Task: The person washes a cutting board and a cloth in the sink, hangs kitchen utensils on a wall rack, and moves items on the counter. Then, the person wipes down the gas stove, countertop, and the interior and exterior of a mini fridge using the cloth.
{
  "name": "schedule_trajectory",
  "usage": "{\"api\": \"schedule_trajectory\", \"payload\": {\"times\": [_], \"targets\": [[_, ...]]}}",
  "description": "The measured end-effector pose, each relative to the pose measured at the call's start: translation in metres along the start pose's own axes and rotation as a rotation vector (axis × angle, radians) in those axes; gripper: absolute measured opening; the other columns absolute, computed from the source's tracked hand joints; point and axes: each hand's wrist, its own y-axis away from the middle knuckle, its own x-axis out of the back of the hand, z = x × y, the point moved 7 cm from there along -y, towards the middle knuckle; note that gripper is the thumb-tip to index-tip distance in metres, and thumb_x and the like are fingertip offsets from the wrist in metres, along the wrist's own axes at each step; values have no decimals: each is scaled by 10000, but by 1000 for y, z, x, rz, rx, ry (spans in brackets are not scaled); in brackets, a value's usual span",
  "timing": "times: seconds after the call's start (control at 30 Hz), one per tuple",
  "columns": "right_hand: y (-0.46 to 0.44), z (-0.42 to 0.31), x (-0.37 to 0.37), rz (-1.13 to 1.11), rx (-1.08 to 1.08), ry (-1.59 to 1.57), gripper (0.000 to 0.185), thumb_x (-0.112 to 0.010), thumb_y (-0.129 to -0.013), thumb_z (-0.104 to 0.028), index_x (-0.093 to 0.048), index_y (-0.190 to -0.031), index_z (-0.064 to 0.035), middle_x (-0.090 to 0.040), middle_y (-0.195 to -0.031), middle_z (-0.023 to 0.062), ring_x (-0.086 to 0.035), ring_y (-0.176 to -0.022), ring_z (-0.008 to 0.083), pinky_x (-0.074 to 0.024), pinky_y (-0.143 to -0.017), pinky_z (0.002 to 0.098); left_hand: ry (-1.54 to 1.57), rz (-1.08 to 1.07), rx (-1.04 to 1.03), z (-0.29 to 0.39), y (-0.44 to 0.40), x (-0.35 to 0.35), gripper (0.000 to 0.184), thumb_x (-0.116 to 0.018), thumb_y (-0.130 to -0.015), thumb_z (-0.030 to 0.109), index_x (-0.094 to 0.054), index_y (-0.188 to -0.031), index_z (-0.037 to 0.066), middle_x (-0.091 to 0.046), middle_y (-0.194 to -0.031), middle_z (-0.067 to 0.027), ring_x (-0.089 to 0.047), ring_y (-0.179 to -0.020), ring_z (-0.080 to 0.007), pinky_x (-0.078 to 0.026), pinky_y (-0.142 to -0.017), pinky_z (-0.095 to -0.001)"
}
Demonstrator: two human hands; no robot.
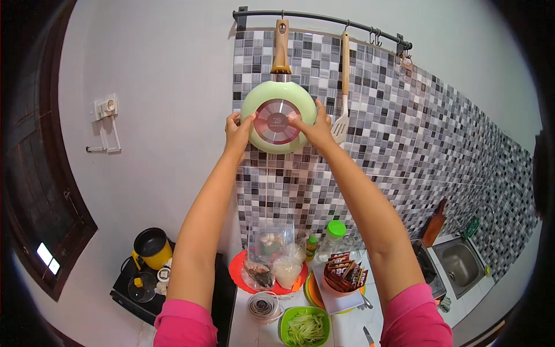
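Observation:
A light green frying pan (277, 118) hangs upside against the tiled wall, its underside facing me. Its wooden handle (281, 46) points up to a hook on the black rail (315, 20). My left hand (238, 134) grips the pan's left rim, thumb on the base side. On the opposite rim, my right hand (317, 127) grips with its thumb laid over the metal base. Just right of that hand hangs a slotted turner (346, 69) with a wooden handle and pale head. The fingers behind the pan are partly hidden.
Below, the counter holds a green bowl (282, 331) of sliced vegetable, a red plate (238, 270) with plastic bags, a bowl of sachets (345, 274), a green-lidded jar (335, 229) and a knife (368, 335). A yellow pot (151, 248) stands left; a sink (461, 267) is right.

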Motion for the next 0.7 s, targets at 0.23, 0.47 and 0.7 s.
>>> {"api": "schedule_trajectory", "payload": {"times": [0.23, 0.47, 0.7], "targets": [[33, -7, -7, 135, 167, 29, 1092, -775, -652, -416, -116, -1438, -43, -189, -1395, 325, -179, -1326, 443, -196, -1083, 482, -133, 140, 26, -13, 21, 11, 834, -656, -783, 400, -230, -1386, 12, -245, -1399, -225, -285, -1299, -324, -275, -1054, -410], [137, -23, 30, -77, 377, 111, 883, -711, -755, -321, -184, -1418, -73, -214, -1381, 311, -205, -1316, 455, -218, -1078, 486, -296, -124, -146, 17, 120, 7, 828, -667, -773, 383, -255, -1376, -8, -259, -1415, -233, -267, -1319, -343, -230, -1082, -421], [250, 4, 126, -250, 177, 133, 662, -667, -805, -239, -325, -1356, -107, -287, -1359, 217, -395, -1216, 353, -348, -1011, 427, -750, -662, -309, 60, 267, 16, 818, -698, -736, 264, -260, -1395, 56, -182, -1478, -206, -205, -1366, -345, -199, -1093, -455]]}}
